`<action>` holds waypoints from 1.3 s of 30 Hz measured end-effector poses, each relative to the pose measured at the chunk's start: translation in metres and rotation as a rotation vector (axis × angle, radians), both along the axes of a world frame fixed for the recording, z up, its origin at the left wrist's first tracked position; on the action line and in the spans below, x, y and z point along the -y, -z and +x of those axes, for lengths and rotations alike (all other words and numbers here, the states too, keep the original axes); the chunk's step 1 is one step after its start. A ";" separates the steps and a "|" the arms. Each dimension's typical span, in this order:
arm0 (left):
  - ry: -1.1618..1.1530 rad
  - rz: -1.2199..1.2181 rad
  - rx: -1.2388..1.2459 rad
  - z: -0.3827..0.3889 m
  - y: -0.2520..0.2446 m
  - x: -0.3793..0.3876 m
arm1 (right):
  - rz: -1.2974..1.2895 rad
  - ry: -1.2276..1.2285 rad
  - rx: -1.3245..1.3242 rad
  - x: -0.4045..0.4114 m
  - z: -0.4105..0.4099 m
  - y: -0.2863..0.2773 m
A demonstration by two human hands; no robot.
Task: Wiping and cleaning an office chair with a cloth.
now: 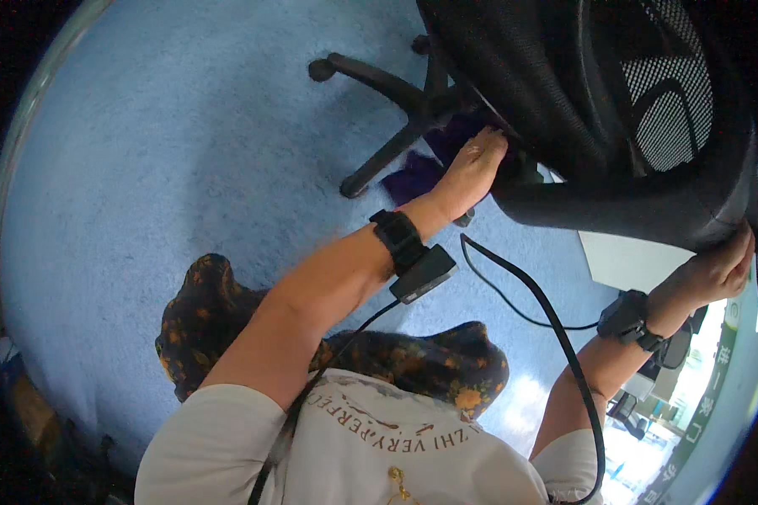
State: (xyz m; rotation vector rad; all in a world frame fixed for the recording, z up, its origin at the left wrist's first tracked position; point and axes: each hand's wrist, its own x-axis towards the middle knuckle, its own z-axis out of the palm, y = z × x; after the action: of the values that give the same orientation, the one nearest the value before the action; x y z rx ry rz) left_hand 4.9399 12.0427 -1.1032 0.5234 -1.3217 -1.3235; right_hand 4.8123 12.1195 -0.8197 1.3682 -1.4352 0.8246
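A black office chair with a mesh panel (669,120) fills the upper right, tilted in this view. My left hand (477,167) is at the underside of the chair, against a dark purple cloth (417,177); its fingertips are partly hidden, so its hold on the cloth is unclear. At the far right, my right hand (720,268) has its fingers bent against the chair's black edge (701,221). Each wrist wears a black strapped device, with a black cable (543,297) running from them.
The chair's star base (385,82) with castors stands on the blue floor (132,158). A white panel (631,262) lies beyond the chair edge. My knees in dark floral trousers (417,360) are below. Dark objects and a brown item are at the lower left rim.
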 end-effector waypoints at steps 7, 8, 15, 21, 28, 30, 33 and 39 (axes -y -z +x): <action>-0.052 0.206 0.053 0.028 -0.016 -0.028 | 0.027 -0.009 -0.069 -0.008 -0.013 -0.005; -0.161 0.089 0.117 0.034 -0.023 -0.028 | 0.071 0.083 -0.285 -0.009 -0.017 -0.006; 0.229 0.019 0.047 0.031 -0.047 -0.007 | -0.008 -0.313 0.180 -0.007 -0.038 -0.011; 0.127 0.326 -0.066 0.023 -0.044 -0.012 | 0.014 -0.243 0.157 -0.017 -0.047 0.006; 0.344 -0.226 0.566 0.058 -0.034 0.006 | 0.019 -0.274 0.275 -0.012 -0.036 0.022; 0.449 -0.255 0.605 0.077 -0.032 0.013 | 0.055 -0.197 0.170 -0.012 -0.029 0.013; 0.727 -0.127 0.789 0.116 -0.037 0.012 | 0.011 -0.160 0.343 -0.011 0.019 0.020; 0.634 0.274 0.831 0.152 -0.065 -0.028 | 0.184 -0.880 -0.009 -0.022 0.073 0.044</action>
State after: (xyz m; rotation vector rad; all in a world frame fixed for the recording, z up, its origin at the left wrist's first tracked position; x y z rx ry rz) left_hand 5.0922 12.0706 -1.0387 0.9583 -2.1115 -1.9281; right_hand 4.8849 12.1420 -0.8634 2.1858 -0.8738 1.2379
